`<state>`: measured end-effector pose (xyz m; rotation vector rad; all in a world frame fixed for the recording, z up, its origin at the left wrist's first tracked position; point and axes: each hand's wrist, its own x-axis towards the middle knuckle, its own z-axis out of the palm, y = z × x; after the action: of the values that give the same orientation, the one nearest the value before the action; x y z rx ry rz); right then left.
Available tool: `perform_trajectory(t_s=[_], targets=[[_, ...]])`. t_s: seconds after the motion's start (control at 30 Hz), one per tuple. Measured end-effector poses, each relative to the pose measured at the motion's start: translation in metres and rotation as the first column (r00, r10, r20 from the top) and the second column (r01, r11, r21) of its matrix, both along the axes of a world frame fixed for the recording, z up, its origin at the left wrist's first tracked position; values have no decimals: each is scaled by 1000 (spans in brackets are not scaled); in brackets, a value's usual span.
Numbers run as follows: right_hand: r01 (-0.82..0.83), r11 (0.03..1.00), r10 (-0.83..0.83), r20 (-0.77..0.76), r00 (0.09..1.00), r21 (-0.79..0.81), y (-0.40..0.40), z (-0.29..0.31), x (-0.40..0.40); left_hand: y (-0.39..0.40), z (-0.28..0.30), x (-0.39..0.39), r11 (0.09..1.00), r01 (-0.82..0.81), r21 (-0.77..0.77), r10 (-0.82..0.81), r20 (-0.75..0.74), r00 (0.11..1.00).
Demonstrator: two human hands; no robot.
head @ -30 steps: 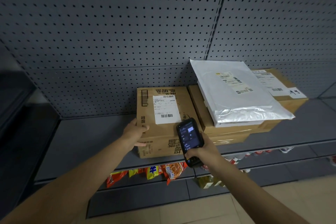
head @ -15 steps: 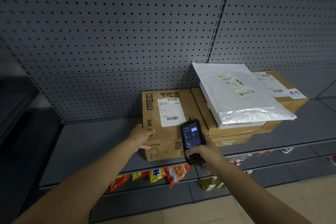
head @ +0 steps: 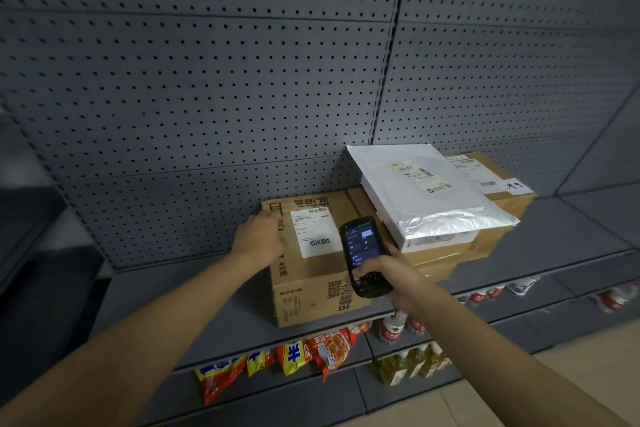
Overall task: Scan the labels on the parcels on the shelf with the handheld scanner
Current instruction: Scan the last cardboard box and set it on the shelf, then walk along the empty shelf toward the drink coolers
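**Ana:** On the grey shelf (head: 207,291), what does the head camera show?

**Ben:** Dead centre sits a cardboard box (head: 311,274) with a white label (head: 316,231) on its top face. At about two o'clock from it lies a second, flatter box (head: 498,218), touching its right side, and a silver mailer bag (head: 426,198) rests on top of that, tilted, with its own label facing up.

**Ana:** And the hands?

**Ben:** The left hand (head: 258,239) rests on the left part of the centre box's top, fingers fairly straight and relaxed, just beside the label at its nine o'clock. The right hand (head: 388,274) grips the black scanner (head: 360,255) around its lower half. Its lit screen faces the camera and its top end points toward the label.

**Ana:** Anything else?

**Ben:** A pegboard wall (head: 242,80) behind. At six o'clock, under the shelf, snack packets (head: 294,357) and bottles (head: 408,362).
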<state>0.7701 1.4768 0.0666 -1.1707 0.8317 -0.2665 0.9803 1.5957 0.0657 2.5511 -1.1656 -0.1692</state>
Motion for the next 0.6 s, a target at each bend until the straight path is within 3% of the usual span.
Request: perform_trajectory(t_s=[0.3,0.6], targets=[[125,986,-106,157,982,-113,-16,62,-42,-49,83,-39,963,267,25,-258,353,899],[368,921,-323,280,904,-126,-60,98,-153,-154,123,-160,854,517,54,-478,473,740]])
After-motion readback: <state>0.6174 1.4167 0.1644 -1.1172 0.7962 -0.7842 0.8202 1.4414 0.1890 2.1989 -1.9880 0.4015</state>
